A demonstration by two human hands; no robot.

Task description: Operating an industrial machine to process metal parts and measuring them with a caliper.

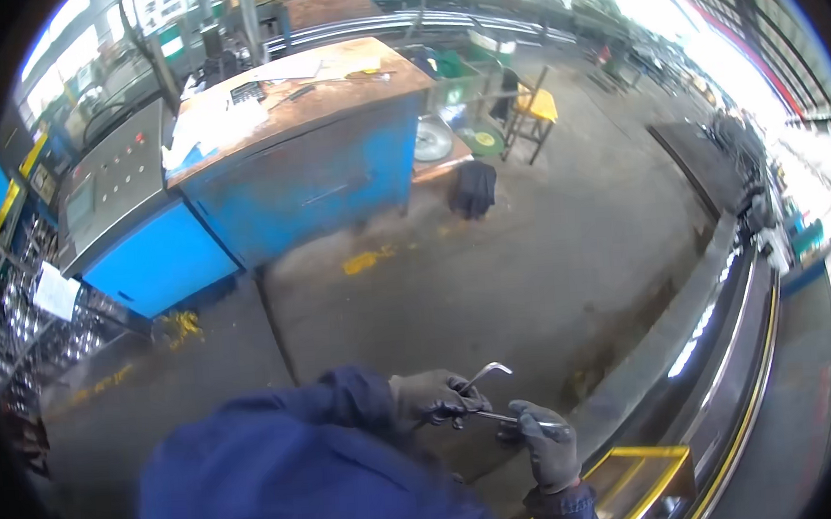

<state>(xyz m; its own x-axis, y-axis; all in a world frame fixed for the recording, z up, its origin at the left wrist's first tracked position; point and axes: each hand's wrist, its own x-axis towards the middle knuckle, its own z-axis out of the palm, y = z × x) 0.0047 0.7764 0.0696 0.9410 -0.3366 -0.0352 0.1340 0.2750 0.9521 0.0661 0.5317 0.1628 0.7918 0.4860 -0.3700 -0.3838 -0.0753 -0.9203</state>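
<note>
Low mid-frame, L hand (429, 395) clamps bent bar (481, 371); R hand (549, 449) clamps thin rod (495, 415). Both prob. stiff, light, maybe slick; best hold: mid.

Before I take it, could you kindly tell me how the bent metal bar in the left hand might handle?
The bent metal bar, gripped by the left hand, has a metallic shine, so it is probably stiff and perhaps slippery. Its hooked end would likely stop it rolling far.
</note>
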